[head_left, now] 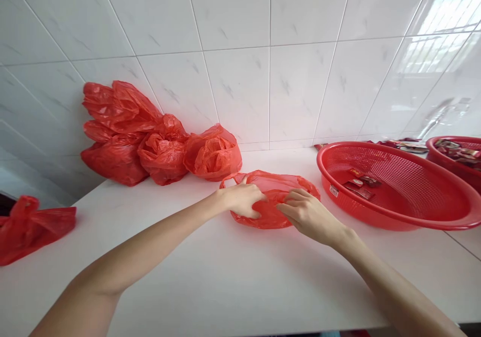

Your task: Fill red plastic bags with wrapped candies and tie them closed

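A thin red plastic bag (268,216) lies spread on the white table, between my two hands. My left hand (246,199) reaches into its upper part from the left, thumb and fingers apart, with the fingertips against the plastic. On the right side of the bag, my right hand (302,211) has its fingers curled and pinched on the red plastic. Part of the bag is hidden under both hands.
Several bunched red bags (214,154) stand along the tiled wall at left. Another red bag (37,226) lies at the far left edge. A large red basket (376,211) with small packets stands right, a second basket (447,161) behind it.
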`<action>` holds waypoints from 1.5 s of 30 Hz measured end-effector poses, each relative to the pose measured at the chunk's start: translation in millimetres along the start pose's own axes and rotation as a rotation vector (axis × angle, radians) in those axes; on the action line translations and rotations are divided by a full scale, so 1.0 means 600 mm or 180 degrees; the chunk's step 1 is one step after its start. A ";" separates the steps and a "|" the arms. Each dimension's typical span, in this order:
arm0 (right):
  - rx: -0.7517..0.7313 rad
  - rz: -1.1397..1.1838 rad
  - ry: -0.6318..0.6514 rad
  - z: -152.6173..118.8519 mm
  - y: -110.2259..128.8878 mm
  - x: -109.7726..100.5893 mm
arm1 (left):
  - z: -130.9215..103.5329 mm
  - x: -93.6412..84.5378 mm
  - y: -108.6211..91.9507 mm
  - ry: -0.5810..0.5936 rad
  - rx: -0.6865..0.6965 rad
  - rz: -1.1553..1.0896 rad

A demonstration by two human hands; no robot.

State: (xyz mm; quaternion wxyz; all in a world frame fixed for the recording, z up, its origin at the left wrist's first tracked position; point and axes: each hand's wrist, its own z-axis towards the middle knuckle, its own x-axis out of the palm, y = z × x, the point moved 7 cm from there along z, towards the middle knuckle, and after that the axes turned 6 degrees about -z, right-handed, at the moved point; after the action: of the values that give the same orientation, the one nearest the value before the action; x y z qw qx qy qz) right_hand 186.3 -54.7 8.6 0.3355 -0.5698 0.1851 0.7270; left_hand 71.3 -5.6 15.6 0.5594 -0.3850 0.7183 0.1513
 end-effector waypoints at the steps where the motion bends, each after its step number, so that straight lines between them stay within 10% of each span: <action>1: 0.0003 -0.0001 -0.0082 0.001 -0.002 0.002 | 0.001 0.009 -0.004 0.0141 0.0054 -0.0048; 21: 0.1519 -0.0358 0.1519 -0.021 -0.100 0.075 | 0.015 0.031 0.072 -0.0213 -0.0492 0.0107; 32: 0.1150 -0.0259 0.1092 -0.008 -0.055 0.056 | 0.015 0.054 0.055 0.0137 -0.0601 -0.0280; 38: 0.1634 -0.0317 0.1354 -0.032 -0.092 0.073 | 0.019 0.057 0.067 0.0019 -0.0491 -0.0657; 45: 0.1750 -0.0216 0.1178 -0.046 -0.110 0.077 | -0.008 0.063 0.023 -0.0962 0.0250 -0.0757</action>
State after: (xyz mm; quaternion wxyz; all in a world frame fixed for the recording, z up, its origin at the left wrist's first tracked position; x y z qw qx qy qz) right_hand 245.9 -13.2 -35.8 0.4614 -0.5862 0.4130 0.5225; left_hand 55.5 -14.1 -20.7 0.6894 -0.4180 0.5809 0.1120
